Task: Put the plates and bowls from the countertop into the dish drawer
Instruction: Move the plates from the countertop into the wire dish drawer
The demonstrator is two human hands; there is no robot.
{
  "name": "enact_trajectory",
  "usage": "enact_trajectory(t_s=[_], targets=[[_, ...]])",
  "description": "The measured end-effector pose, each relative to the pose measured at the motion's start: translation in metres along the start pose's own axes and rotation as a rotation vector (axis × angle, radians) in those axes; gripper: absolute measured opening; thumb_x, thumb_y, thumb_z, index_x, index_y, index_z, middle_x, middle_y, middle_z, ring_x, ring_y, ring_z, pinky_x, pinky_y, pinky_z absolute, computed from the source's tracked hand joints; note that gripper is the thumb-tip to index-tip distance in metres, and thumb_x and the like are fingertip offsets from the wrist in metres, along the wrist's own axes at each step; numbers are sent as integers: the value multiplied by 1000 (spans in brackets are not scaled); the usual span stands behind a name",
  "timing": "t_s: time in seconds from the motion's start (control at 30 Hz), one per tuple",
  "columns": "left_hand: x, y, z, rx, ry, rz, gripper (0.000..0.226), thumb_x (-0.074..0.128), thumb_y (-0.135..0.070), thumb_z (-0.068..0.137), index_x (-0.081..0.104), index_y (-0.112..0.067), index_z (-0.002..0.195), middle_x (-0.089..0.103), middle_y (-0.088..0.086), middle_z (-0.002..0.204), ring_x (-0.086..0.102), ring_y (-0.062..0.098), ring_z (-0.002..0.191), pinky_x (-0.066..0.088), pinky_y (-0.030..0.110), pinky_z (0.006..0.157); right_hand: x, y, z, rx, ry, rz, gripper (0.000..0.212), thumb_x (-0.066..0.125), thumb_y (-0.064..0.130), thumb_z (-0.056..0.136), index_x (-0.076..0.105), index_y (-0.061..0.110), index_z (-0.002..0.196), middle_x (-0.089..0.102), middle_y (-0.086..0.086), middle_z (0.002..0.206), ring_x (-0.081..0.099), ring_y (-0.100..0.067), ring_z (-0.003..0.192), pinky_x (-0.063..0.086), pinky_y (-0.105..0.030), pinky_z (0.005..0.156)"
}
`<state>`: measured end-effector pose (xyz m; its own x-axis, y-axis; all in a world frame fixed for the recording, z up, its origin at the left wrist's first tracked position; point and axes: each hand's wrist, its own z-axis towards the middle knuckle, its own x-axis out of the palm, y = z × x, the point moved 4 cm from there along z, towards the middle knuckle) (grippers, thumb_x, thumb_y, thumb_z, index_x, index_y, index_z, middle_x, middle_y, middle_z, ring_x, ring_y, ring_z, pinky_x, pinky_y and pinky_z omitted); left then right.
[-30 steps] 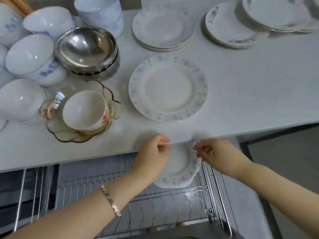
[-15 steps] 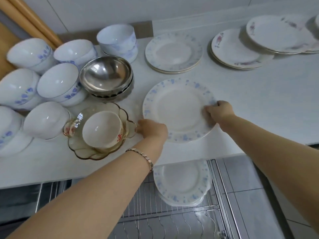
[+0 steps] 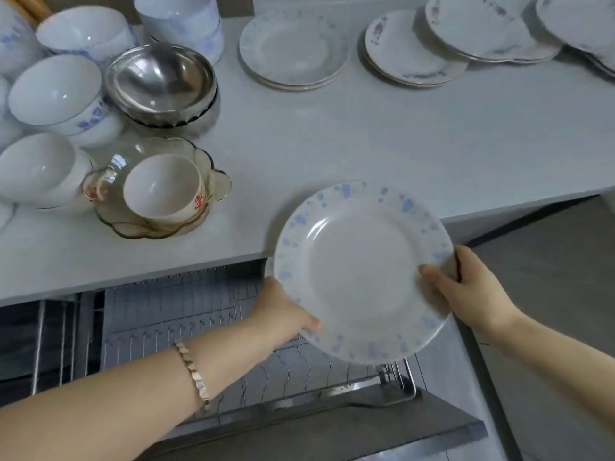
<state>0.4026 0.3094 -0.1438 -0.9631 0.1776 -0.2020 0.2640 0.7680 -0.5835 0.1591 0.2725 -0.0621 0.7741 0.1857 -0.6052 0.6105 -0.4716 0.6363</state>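
Now the blue-speckled plate (image 3: 362, 271) has left the countertop (image 3: 382, 144), left hand (image 3: 283, 311) and right hand (image 3: 466, 291) clamped on its rim above the dish drawer (image 3: 199, 314), ready for racking.

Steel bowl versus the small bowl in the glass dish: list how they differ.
The steel bowl is shiny metal; the small bowl is white with a red mark. The steel bowl sits level in a stack; the small bowl leans tilted inside the glass dish. Both are empty, on the countertop.
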Motion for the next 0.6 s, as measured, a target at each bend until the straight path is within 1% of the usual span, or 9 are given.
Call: enact_trajectory(t_s=[0.07, 0.13, 0.23, 0.3, 0.37, 0.4, 0.47, 0.5, 0.6], targets=[[10, 34, -14, -56, 57, 110, 80, 80, -11, 45, 51, -14, 120, 66, 2, 112, 62, 21, 106, 54, 38, 92, 11, -26, -26, 104, 91, -33, 19, 61, 19, 88, 50, 8, 99, 61, -4, 91, 56, -19, 79, 43, -29, 65], [15, 69, -18, -139, 93, 187, 81, 79, -16, 41, 52, -16, 117, 68, 0, 107, 64, 18, 101, 56, 36, 87, 29, -52, -44, 204, 169, -50, 19, 61, 18, 88, 50, 9, 100, 62, -3, 89, 58, -16, 75, 46, -25, 60], [18, 105, -12, -246, 115, 221, 72, 79, -9, 45, 57, -13, 114, 71, 3, 102, 66, 21, 97, 59, 34, 80, 65, -89, -46, 348, 221, -101, 17, 59, 13, 88, 51, 8, 102, 60, -2, 80, 56, -15, 65, 44, -20, 52], [15, 118, 2, -311, 107, 209, 58, 78, 1, 58, 61, -10, 112, 71, 7, 106, 67, 24, 99, 59, 31, 75, 93, -108, -33, 448, 233, -87, 21, 56, 8, 87, 54, 4, 108, 57, -2, 73, 52, -12, 57, 42, -18, 41], [11, 125, 26, -342, 56, 225, 51, 76, 6, 64, 61, -7, 112, 69, 9, 110, 65, 26, 104, 58, 33, 82, 123, -123, -11, 521, 235, -70, 32, 57, 6, 86, 57, 2, 118, 60, -8, 79, 54, -15, 57, 41, -12, 36], [9, 126, 41, -341, 17, 242, 52, 77, 5, 64, 61, -6, 112, 68, 10, 112, 65, 27, 105, 57, 36, 86, 137, -129, 2, 543, 222, -72, 37, 58, 7, 86, 56, 2, 122, 62, -12, 87, 58, -21, 63, 45, -13, 42], [5, 123, 71, -324, -70, 279, 50, 77, 3, 65, 62, -4, 112, 68, 11, 113, 64, 27, 106, 55, 34, 90, 161, -136, 31, 566, 173, -43, 46, 60, 10, 84, 52, 3, 129, 64, -19, 109, 64, -30, 93, 54, -25, 73], [3, 120, 85, -320, -115, 290, 47, 76, 3, 68, 62, -3, 112, 68, 11, 113, 65, 27, 106, 55, 30, 88, 170, -138, 44, 575, 141, -17, 50, 61, 11, 84, 51, 4, 132, 63, -19, 119, 62, -33, 106, 52, -32, 87], [-3, 107, 121, -326, -222, 262, 37, 70, 6, 76, 64, -1, 111, 69, 13, 114, 66, 26, 104, 51, 22, 78, 188, -136, 77, 606, 66, 78, 55, 60, 11, 86, 44, 8, 138, 57, -17, 132, 55, -33, 119, 44, -33, 95]])
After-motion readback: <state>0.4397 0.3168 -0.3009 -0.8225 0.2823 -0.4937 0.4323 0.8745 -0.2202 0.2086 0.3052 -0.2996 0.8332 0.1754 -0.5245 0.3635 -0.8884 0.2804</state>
